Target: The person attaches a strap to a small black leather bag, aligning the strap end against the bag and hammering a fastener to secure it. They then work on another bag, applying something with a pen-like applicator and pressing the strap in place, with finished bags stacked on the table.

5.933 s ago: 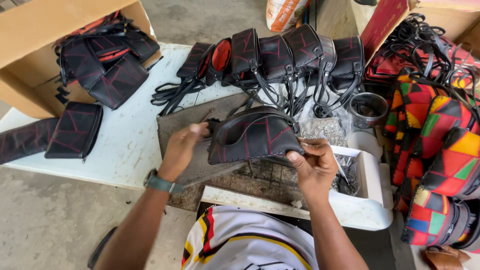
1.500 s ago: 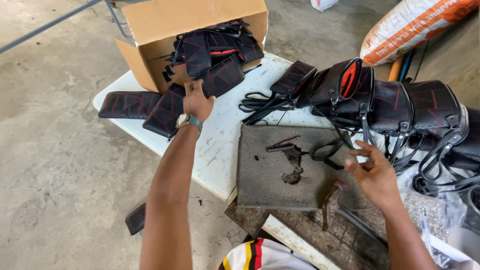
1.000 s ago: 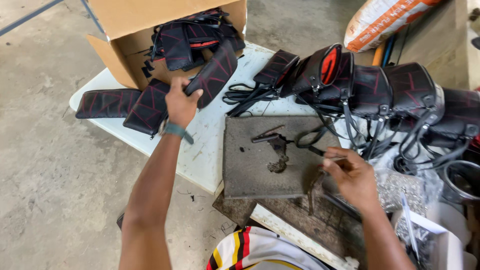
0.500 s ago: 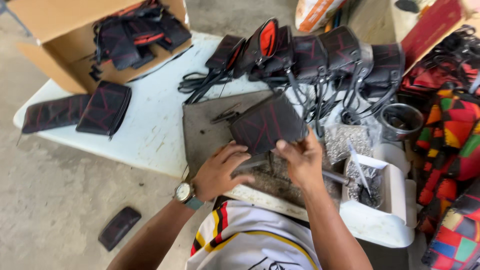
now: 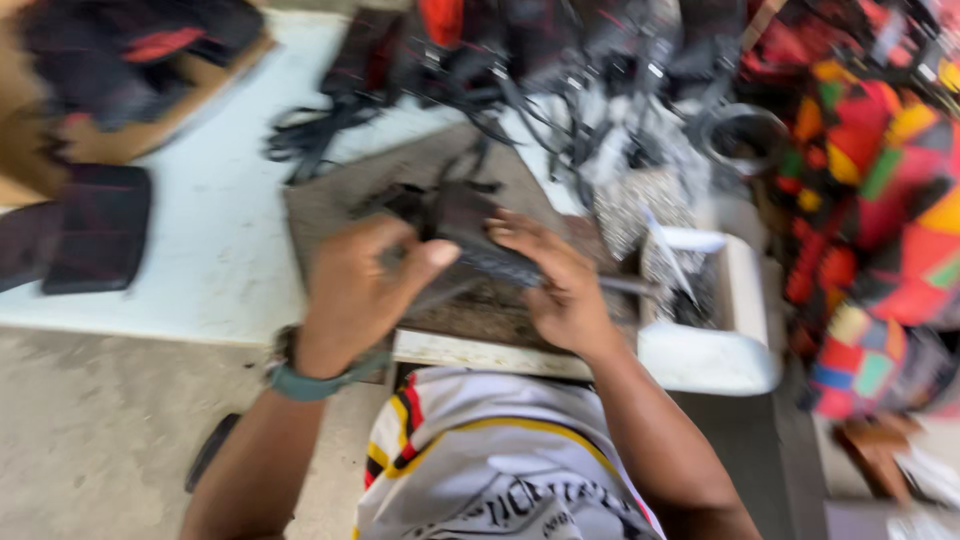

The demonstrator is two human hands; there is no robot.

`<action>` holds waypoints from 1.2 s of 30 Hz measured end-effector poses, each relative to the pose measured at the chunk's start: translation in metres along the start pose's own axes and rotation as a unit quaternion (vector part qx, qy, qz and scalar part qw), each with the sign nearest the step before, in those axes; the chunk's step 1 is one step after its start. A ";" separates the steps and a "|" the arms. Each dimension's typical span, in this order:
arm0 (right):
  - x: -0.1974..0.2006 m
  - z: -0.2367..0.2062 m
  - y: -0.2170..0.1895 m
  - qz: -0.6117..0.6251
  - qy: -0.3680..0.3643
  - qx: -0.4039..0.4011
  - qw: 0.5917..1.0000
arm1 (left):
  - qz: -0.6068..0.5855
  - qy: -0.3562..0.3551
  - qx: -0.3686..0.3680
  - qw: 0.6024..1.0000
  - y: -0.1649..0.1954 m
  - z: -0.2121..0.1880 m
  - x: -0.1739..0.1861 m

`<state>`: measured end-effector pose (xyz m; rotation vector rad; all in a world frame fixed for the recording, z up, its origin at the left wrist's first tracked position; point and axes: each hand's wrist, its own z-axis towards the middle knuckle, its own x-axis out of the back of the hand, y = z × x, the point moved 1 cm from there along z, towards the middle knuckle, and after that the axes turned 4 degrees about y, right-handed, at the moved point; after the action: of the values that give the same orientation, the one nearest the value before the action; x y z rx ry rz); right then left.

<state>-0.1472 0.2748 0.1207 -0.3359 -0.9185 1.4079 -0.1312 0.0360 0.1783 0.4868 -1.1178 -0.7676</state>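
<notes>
1. Both hands are down on the dark pouch panel (image 5: 478,235), which lies on the grey work slab (image 5: 330,205) near the front edge of the white table (image 5: 230,250); the frame is blurred by motion, so fine detail is lost.
2. The left hand (image 5: 365,290) curls over the panel's left end, thumb stretched toward the middle and fingers folded around the edge; it looks like a pinch on the material, though the blur hides the exact grip.
3. The right hand (image 5: 560,280) lies flatter, fingers spread across the panel's right side and pressing it down onto the slab.
4. Handling, as a judgement: the panel looks light and pliable, a stitched fabric or faux-leather piece that will bend and fold rather than hold its shape; not fragile, and not slippery given the textured surface.
5. Best hold, by the look of it: along the edges or corners, one hand on each end, so the piece stays taut; a one-sided grab would let it flop.
6. Around them: more dark pouches with straps (image 5: 520,50) bunched along the table's far edge; two flat dark pieces (image 5: 95,225) at the left edge; a white tray (image 5: 740,330) by the right corner; bright patterned bags (image 5: 880,200) stacked beyond it.
</notes>
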 end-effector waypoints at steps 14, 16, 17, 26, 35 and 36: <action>0.161 -0.041 0.020 -0.472 -0.024 -0.249 0.846 | -0.415 -0.089 0.021 0.905 -0.025 -0.027 -0.088; 0.165 -0.050 0.051 -0.566 -0.103 -0.281 0.768 | -0.425 -0.120 0.020 0.897 -0.024 -0.027 -0.093; 0.163 -0.053 0.064 -0.578 -0.122 -0.278 0.758 | -0.428 -0.132 0.017 0.894 -0.024 -0.026 -0.094; 0.185 -0.057 0.077 -0.447 -0.063 -0.257 0.854 | -0.148 -0.230 -0.160 0.949 -0.004 -0.021 -0.100; 0.170 -0.055 0.087 -0.617 -0.229 -0.326 0.678 | -0.350 -0.085 -0.035 0.932 -0.022 -0.017 -0.088; 0.167 -0.053 0.087 -0.613 -0.236 -0.343 0.671 | -0.361 -0.080 -0.022 0.929 -0.025 -0.016 -0.091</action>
<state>-0.1862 0.4634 0.0845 0.1598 -1.6435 -0.2004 -0.1444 0.0884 0.0988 0.8268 -1.0663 -1.4939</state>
